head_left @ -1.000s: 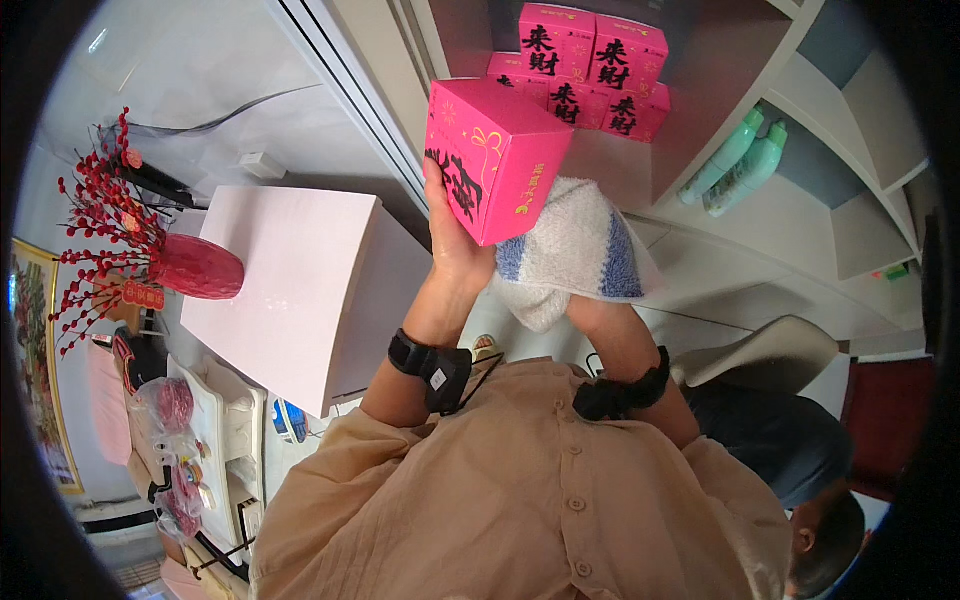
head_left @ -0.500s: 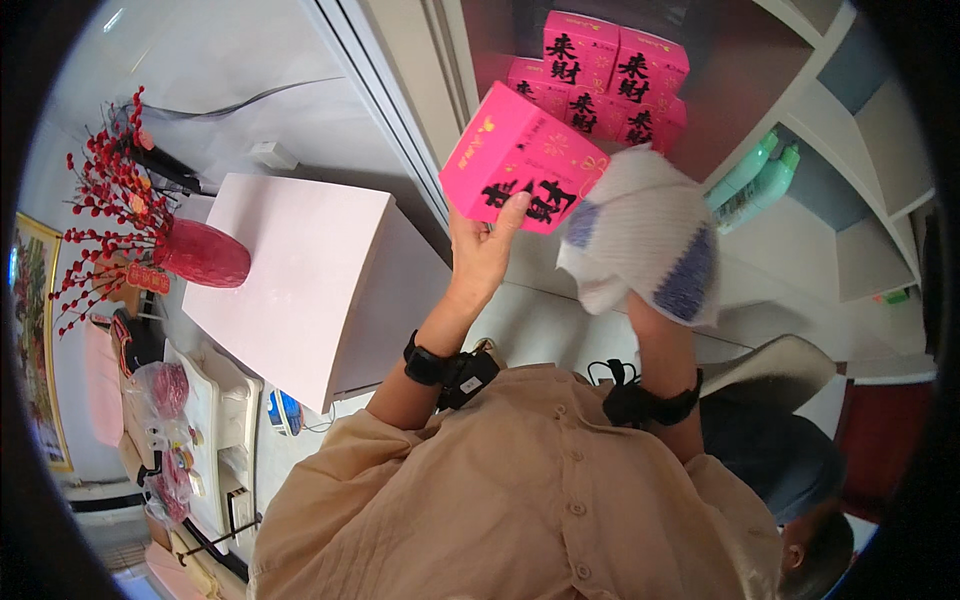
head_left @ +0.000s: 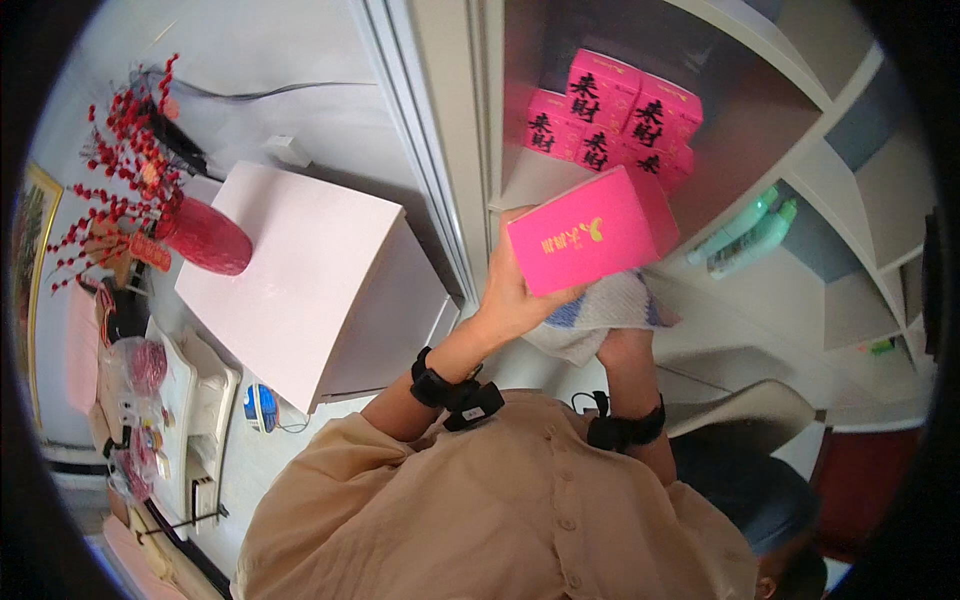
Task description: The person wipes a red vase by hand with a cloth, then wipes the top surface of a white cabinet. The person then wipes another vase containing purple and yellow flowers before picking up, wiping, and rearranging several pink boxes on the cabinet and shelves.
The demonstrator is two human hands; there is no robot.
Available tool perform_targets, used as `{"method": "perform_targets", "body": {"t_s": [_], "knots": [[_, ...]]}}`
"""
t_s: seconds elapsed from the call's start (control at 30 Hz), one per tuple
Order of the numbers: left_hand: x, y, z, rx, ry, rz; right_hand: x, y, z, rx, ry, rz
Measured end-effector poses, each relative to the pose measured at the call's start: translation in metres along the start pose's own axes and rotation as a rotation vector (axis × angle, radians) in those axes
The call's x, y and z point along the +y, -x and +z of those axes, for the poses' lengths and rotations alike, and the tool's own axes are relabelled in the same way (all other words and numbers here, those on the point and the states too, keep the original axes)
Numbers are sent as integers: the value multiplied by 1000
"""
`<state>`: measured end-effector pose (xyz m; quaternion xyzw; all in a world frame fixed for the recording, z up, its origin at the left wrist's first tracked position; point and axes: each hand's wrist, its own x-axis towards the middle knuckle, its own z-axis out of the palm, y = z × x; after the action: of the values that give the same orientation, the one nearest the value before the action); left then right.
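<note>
My left hand [head_left: 510,300] grips a bright pink cardboard box [head_left: 585,235], its plain long side with small gold print turned up. The box is tilted, held in front of the open shelf compartment. Under its near right edge, a white cloth with blue patches [head_left: 600,308] wraps over my right hand [head_left: 628,348]. That hand holds the cloth against or close to the box; its fingers are hidden by the two. Beyond, several like pink boxes [head_left: 605,90] with black lettering stand stacked in the compartment.
Two green bottles [head_left: 745,235] lie in the shelf unit [head_left: 840,110] at right. At left, a white cabinet [head_left: 300,240] bears a red vase [head_left: 205,235] with red-berry branches. A chair [head_left: 755,410] and a person in dark clothing [head_left: 745,500] are close at lower right.
My left hand has moved right and down and turned the box, so its lettered side no longer faces up. The cloth and my right hand have moved down and left, partly behind the box.
</note>
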<state>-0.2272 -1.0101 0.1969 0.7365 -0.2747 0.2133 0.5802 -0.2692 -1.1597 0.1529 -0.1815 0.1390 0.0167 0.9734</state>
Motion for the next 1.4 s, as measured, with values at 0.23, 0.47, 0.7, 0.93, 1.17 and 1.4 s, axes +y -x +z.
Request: {"method": "perform_targets", "body": {"t_s": [0.23, 0.47, 0.7, 0.93, 1.17, 1.4], "knots": [[6, 6, -23, -13, 17, -86, -27, -7, -61, -87, 1069, -709], [-5, 3, -77, 296, -68, -251, -7, -11, -35, -68, 493, -383], [-44, 24, -189, 598, -448, -349, -3, -9, -40, -70, 415, -232], [-77, 45, -234, 612, -588, -520, 2, -10, -48, -68, 370, -136], [-96, 55, -241, 620, -882, -466, 1, -1, -35, 9, 400, -125], [-39, 16, -198, 670, -1210, -99, 7, -10, -48, 137, 372, -146]]}}
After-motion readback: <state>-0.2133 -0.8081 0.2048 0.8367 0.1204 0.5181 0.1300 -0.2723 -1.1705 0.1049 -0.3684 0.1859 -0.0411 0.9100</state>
